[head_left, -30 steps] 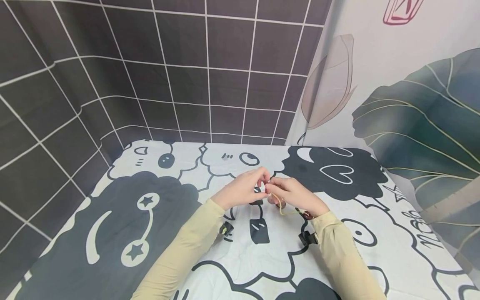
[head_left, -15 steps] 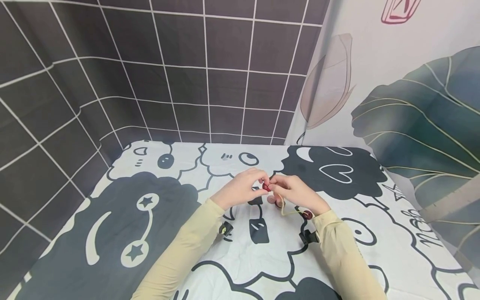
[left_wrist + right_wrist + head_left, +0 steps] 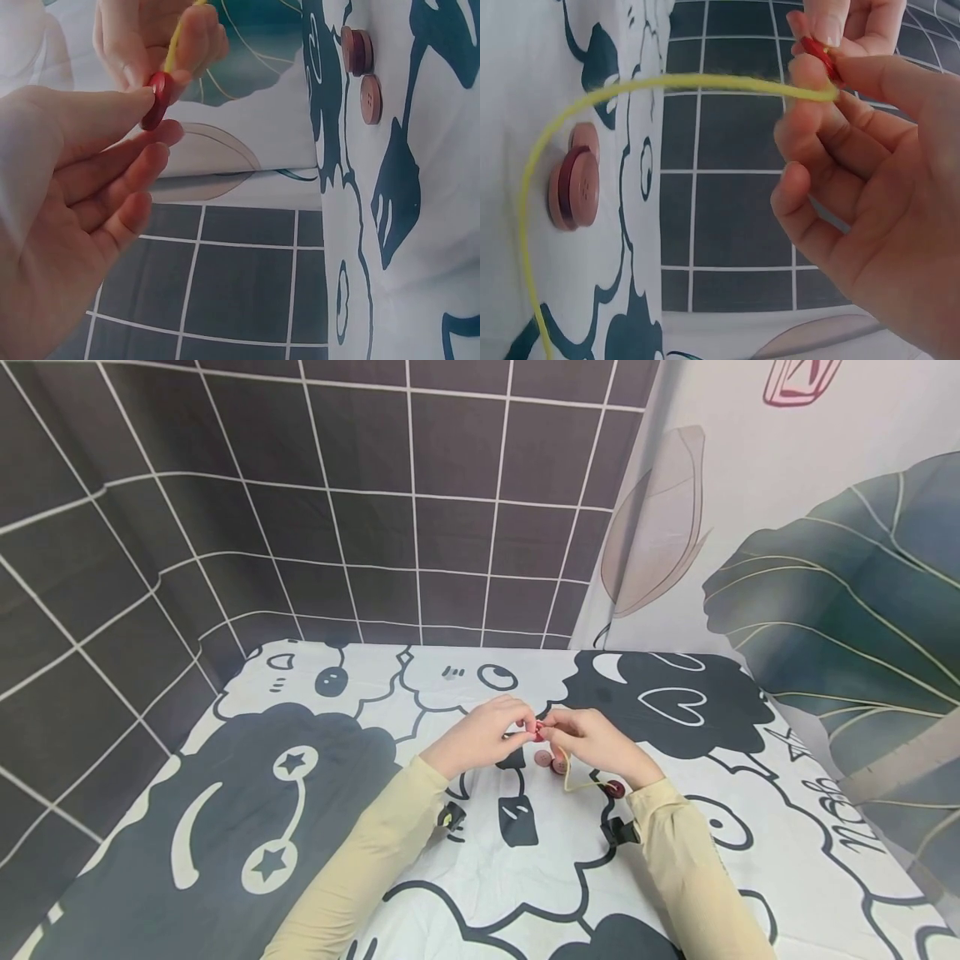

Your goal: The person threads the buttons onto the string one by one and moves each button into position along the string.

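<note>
My left hand (image 3: 483,739) pinches a red button (image 3: 156,100) between thumb and forefinger, holding it above the cloth. Close against it, the right hand (image 3: 596,745) pinches a yellow string (image 3: 705,80) at the button; a bit of yellow shows on the button's face in the right wrist view. From the right fingers the string loops down to a dark red button (image 3: 615,789) lying near the right wrist. Below the hands lie several buttons: a pink one (image 3: 370,100) by itself, and beside it a small stack (image 3: 585,187) with a dark red one between pinkish ones.
A white cloth (image 3: 555,877) printed with black cartoon shapes covers the table. Dark grid-patterned fabric (image 3: 450,527) hangs behind it, and a leaf-print curtain (image 3: 847,577) hangs at the right. Black straps (image 3: 620,831) are on both wrists.
The red button, mostly hidden a second ago, now shows between the fingertips, its face turned. The right hand has drawn slightly to the right, uncovering the pink buttons below.
</note>
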### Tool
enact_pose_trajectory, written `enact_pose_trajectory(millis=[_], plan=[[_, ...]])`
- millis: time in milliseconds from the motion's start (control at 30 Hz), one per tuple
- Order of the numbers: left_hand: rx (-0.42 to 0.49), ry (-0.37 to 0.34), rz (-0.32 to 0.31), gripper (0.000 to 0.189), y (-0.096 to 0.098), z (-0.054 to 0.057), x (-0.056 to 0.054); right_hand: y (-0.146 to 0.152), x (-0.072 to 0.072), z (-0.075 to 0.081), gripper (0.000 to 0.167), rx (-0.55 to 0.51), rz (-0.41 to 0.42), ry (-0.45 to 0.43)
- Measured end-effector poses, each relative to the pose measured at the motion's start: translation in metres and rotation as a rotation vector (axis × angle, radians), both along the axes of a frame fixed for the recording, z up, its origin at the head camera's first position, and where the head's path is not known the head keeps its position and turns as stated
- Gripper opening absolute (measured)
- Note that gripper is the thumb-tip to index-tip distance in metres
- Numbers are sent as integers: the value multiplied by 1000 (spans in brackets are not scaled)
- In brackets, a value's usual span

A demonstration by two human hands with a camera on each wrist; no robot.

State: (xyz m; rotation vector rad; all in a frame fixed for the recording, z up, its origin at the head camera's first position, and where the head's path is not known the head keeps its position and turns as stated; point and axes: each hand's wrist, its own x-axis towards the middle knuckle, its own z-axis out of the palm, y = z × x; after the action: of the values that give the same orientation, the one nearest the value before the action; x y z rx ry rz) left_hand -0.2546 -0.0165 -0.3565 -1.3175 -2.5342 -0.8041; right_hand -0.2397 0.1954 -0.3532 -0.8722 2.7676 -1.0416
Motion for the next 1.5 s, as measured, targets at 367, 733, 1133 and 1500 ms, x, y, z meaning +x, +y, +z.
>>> enact_pose_trajectory(millis=[367,733,1133,1500], plan=[[-41,-11,24,5,-5,6,-2,14,-5,-2,14,67,-5,-21],[-9,-7,32,4,-9,9,-2,30,-7,-2,8,92,41,-91],[33,3,61,4,-25,16,-8,57,-7,-6,17,226,146,-348],[63,-40,84,4,-39,24,-9,75,-9,-12,20,264,98,-451]])
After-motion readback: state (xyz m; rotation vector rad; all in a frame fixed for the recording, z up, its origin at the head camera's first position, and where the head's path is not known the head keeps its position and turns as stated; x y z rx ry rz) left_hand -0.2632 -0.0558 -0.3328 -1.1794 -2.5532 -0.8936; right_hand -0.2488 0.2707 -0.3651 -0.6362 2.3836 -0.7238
